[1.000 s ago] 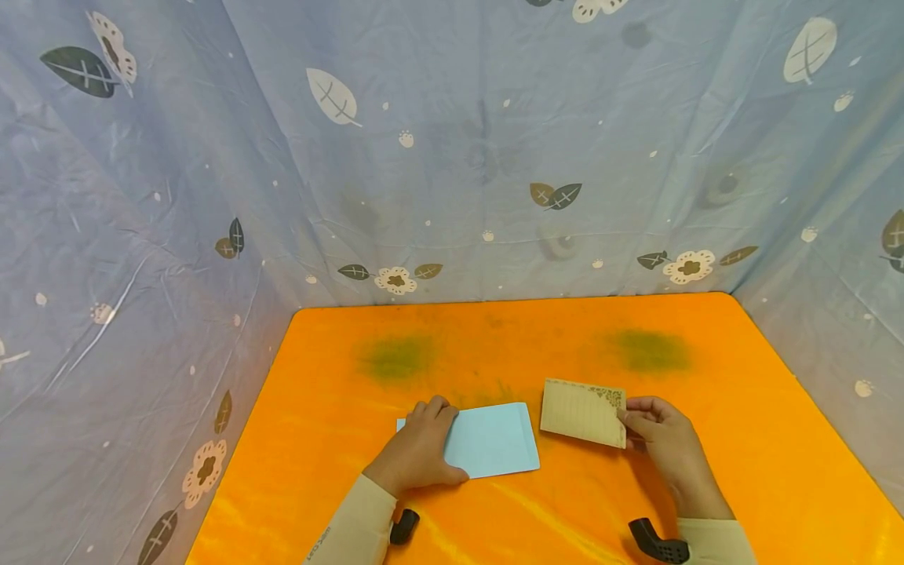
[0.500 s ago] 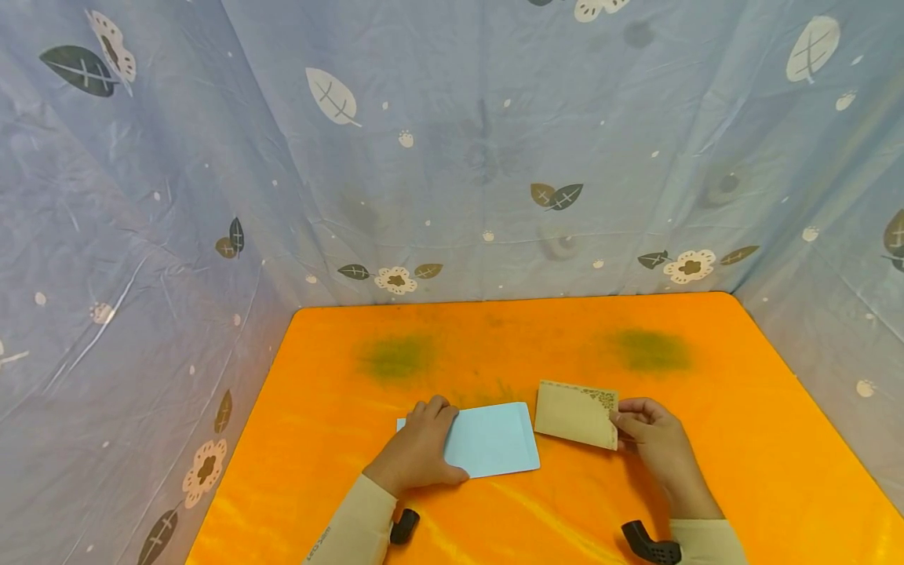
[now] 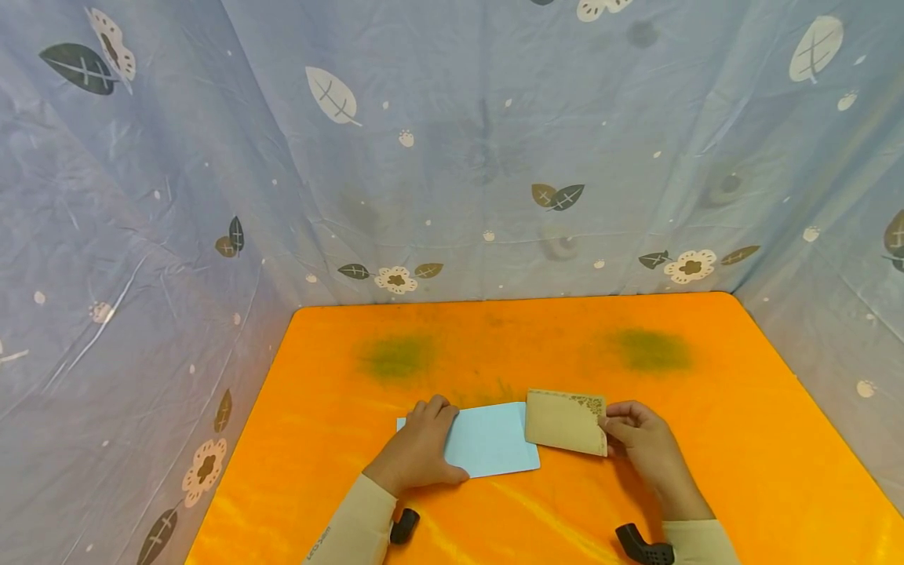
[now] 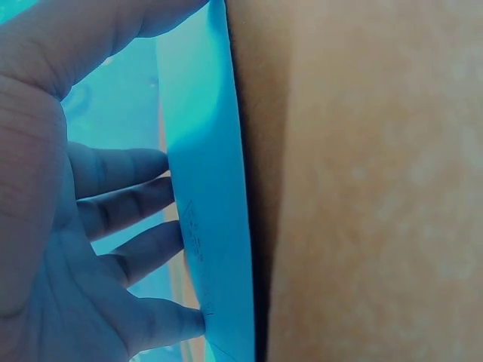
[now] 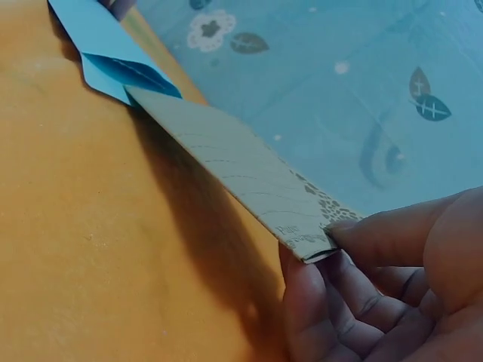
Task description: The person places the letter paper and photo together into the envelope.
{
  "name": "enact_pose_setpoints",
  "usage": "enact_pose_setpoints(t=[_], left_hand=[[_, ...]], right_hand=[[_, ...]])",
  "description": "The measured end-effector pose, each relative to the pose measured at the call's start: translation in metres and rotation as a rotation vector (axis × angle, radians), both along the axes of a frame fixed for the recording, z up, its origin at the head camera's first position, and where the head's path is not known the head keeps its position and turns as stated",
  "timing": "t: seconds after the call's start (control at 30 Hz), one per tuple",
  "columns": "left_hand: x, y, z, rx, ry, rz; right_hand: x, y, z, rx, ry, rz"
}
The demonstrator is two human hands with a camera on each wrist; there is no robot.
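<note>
A light blue envelope (image 3: 490,441) lies near the front middle of the table. My left hand (image 3: 421,446) grips its left end across the width, thumb at the near edge and fingers at the far edge. In the right wrist view the mouth of the envelope (image 5: 124,74) gapes. Between thumb and fingers, my right hand (image 3: 641,446) pinches the right end of a folded sheet of tan letter paper (image 3: 563,421), with faint ruled lines and a brown patterned corner. The paper's left end meets the envelope's open end; how far it reaches inside cannot be told.
An orange cloth covers the table (image 3: 487,337), with two dark greenish patches towards the back. Blue patterned curtains (image 3: 452,157) enclose it at the back and both sides. Black curved pieces (image 3: 643,545) sit by both wrists.
My right hand has moved left and slightly nearer with the letter paper, whose left end now overlaps the envelope's open end. My left hand and the envelope have stayed in place.
</note>
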State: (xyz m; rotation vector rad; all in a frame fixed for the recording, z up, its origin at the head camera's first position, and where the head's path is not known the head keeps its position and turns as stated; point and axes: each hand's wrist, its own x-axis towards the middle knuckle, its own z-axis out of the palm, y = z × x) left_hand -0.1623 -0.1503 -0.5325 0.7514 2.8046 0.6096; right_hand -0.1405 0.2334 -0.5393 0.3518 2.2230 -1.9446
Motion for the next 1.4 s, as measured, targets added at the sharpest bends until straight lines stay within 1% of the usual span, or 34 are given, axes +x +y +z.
enact_pose_setpoints(t=[0.23,0.53,0.73,0.9,1.2,1.4], left_hand=[[0.0007,0.0002,-0.0007,0.001,0.016,-0.002],[0.0013,0.0004,0.0004,0.011,0.01,0.002],[0.0014,0.0004,0.0008,0.015,0.013,0.0],[0.0013,0.0002,0.0012,0.009,0.005,0.0],[0.0012,0.0001,-0.0001,0.009,0.006,0.001],[0.0011,-0.0001,-0.0003,0.012,0.012,-0.003]], right_hand=[[0.001,-0.0026,0.0012,-0.026,-0.025,0.039],[0.0023,-0.0026,0.0006,-0.054,-0.057,0.087],[0.0038,0.0005,0.0014,-0.039,-0.064,0.108],[0.004,0.0025,-0.0011,-0.038,-0.066,0.142],[0.0051,0.0016,-0.0019,-0.03,-0.076,0.147],[0.0045,0.0012,-0.0023,-0.026,-0.075,0.172]])
